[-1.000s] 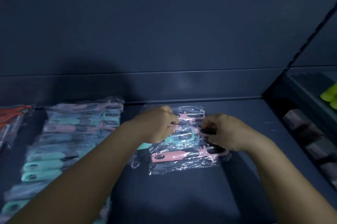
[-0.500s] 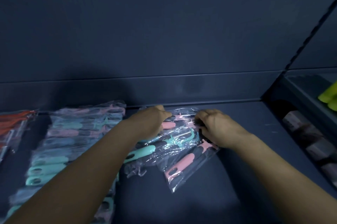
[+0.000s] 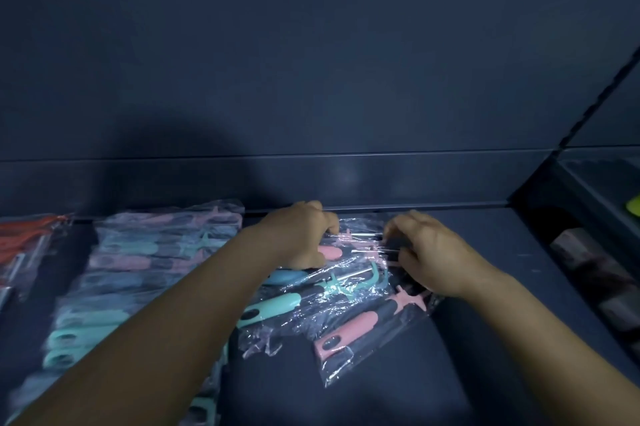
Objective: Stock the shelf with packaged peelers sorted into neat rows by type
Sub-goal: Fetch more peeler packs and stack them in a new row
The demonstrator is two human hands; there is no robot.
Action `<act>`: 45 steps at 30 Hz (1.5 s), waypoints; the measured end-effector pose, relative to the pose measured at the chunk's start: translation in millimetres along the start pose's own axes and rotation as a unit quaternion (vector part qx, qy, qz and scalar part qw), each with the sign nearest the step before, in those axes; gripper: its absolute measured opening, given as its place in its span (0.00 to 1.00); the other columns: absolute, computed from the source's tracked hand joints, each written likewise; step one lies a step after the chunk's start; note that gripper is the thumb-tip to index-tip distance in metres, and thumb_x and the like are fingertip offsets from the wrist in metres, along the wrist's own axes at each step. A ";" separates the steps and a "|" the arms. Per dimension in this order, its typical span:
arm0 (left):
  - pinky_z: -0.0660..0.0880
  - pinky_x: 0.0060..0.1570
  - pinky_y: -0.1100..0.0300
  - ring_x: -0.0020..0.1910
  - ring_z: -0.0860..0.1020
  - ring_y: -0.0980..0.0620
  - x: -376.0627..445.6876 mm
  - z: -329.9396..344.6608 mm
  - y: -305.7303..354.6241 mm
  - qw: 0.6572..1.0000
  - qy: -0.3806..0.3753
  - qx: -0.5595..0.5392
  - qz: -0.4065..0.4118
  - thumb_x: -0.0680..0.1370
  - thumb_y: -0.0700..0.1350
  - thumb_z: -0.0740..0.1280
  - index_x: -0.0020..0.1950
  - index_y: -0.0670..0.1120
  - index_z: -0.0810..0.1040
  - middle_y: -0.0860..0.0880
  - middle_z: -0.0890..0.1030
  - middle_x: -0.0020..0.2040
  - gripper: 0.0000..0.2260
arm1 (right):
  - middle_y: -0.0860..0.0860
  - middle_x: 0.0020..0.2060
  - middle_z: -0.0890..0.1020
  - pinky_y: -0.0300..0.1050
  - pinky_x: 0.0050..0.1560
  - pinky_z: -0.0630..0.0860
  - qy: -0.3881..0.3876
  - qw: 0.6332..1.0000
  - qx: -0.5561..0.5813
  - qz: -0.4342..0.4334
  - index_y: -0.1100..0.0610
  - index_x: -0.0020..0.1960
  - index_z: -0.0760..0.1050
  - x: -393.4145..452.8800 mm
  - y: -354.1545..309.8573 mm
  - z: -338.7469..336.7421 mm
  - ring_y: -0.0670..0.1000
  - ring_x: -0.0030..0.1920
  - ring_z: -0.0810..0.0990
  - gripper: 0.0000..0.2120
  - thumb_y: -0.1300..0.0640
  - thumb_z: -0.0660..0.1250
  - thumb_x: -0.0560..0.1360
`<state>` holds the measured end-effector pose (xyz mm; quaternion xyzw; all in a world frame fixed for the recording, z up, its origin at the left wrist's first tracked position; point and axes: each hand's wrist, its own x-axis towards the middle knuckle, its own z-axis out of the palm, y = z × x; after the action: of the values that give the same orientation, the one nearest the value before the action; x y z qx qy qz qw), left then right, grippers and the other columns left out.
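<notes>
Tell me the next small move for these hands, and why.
Probably swing the pink peeler level with the teal peeler. Both hands, left hand and right hand, grip the packets at the back, and the pink one lies skewed across the shelf.

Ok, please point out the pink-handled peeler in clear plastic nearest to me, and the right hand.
pink-handled peeler in clear plastic [image 3: 349, 330]: head view, on its handle.
right hand [image 3: 431, 252]: head view, on its back.

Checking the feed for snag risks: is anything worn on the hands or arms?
Nothing visible: the left hand and right hand are bare, with no gloves, rings or watch seen. Both forearms are bare to the frame edge; no sleeves show.
</notes>
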<state>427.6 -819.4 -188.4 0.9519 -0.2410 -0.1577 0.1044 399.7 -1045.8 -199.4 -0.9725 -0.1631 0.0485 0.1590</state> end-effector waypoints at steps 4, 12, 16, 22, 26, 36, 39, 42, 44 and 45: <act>0.72 0.56 0.51 0.58 0.73 0.46 -9.7 2.5 6.3 0.998 0.029 0.061 -0.001 0.78 0.51 0.64 0.66 0.49 0.71 0.46 0.72 0.56 0.17 | 0.47 0.57 0.78 0.46 0.60 0.71 -0.006 0.999 0.006 -0.035 0.51 0.59 0.76 17.5 -4.5 6.8 0.51 0.60 0.73 0.14 0.60 0.61 0.76; 0.73 0.45 0.53 0.52 0.78 0.44 -1.7 12.9 -10.9 0.986 0.100 0.125 -0.046 0.77 0.36 0.62 0.59 0.46 0.75 0.46 0.76 0.53 0.13 | 0.50 0.57 0.80 0.43 0.57 0.74 -0.040 0.999 0.033 -0.015 0.50 0.63 0.74 36.1 -14.1 1.8 0.52 0.56 0.78 0.17 0.57 0.65 0.74; 0.71 0.45 0.55 0.50 0.77 0.44 2.9 8.4 -15.9 0.991 0.073 0.108 -0.038 0.76 0.39 0.65 0.57 0.44 0.76 0.45 0.76 0.52 0.10 | 0.49 0.60 0.78 0.41 0.59 0.72 -0.065 0.998 0.007 -0.020 0.51 0.64 0.74 40.9 -13.5 2.8 0.52 0.58 0.76 0.21 0.60 0.67 0.72; 0.72 0.47 0.55 0.51 0.77 0.43 5.8 4.1 -16.3 0.993 0.072 0.089 -0.035 0.76 0.38 0.61 0.59 0.43 0.72 0.43 0.78 0.53 0.12 | 0.47 0.54 0.80 0.43 0.57 0.75 -0.082 0.994 0.066 0.008 0.49 0.63 0.71 37.2 -9.2 2.5 0.50 0.54 0.79 0.24 0.64 0.66 0.69; 0.72 0.44 0.58 0.43 0.76 0.46 0.2 -5.9 -23.1 0.997 0.035 -0.042 -0.048 0.75 0.40 0.63 0.56 0.48 0.74 0.44 0.80 0.48 0.10 | 0.48 0.51 0.81 0.51 0.60 0.75 -0.051 0.988 0.145 0.019 0.49 0.59 0.72 37.3 -1.1 3.0 0.51 0.54 0.80 0.18 0.61 0.69 0.71; 0.73 0.53 0.52 0.51 0.73 0.47 0.1 -8.1 -27.9 0.980 0.186 0.004 -0.078 0.76 0.42 0.68 0.56 0.45 0.76 0.47 0.75 0.52 0.09 | 0.48 0.40 0.78 0.31 0.36 0.64 0.162 0.960 0.205 0.097 0.51 0.46 0.79 47.8 -14.3 15.5 0.46 0.39 0.74 0.03 0.58 0.67 0.75; 0.71 0.55 0.52 0.54 0.72 0.46 -6.8 -14.3 -26.1 0.970 0.228 -0.015 -0.086 0.79 0.42 0.61 0.58 0.47 0.75 0.48 0.77 0.53 0.09 | 0.46 0.31 0.77 0.35 0.35 0.68 0.203 0.935 0.267 0.114 0.53 0.44 0.76 47.4 -17.7 10.0 0.47 0.33 0.73 0.02 0.58 0.67 0.75; 0.73 0.54 0.52 0.50 0.76 0.45 -14.2 -14.2 -28.6 0.977 0.162 -0.052 -0.126 0.79 0.42 0.60 0.53 0.49 0.76 0.47 0.73 0.50 0.07 | 0.45 0.33 0.79 0.39 0.39 0.69 0.166 0.938 0.282 0.114 0.53 0.43 0.77 46.9 -17.8 8.3 0.47 0.35 0.75 0.03 0.58 0.67 0.75; 0.72 0.54 0.53 0.50 0.75 0.46 -20.1 -11.0 -28.1 0.981 0.123 -0.062 -0.134 0.79 0.43 0.59 0.52 0.49 0.76 0.48 0.71 0.49 0.06 | 0.44 0.32 0.78 0.39 0.40 0.70 0.154 0.935 0.295 0.121 0.53 0.43 0.78 45.3 -18.7 9.6 0.47 0.35 0.76 0.02 0.59 0.68 0.74; 0.71 0.54 0.54 0.51 0.75 0.46 -21.7 -9.5 -27.0 0.982 0.121 -0.057 -0.133 0.80 0.44 0.59 0.52 0.49 0.75 0.49 0.71 0.49 0.06 | 0.44 0.32 0.78 0.40 0.41 0.71 0.165 0.931 0.303 0.122 0.53 0.43 0.78 45.1 -19.1 10.1 0.47 0.36 0.76 0.02 0.59 0.68 0.74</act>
<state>424.3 -784.3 -181.5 0.9801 -0.0883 -0.0671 0.1644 434.9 -1010.7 -204.7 -0.8849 0.0076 -0.0467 0.4634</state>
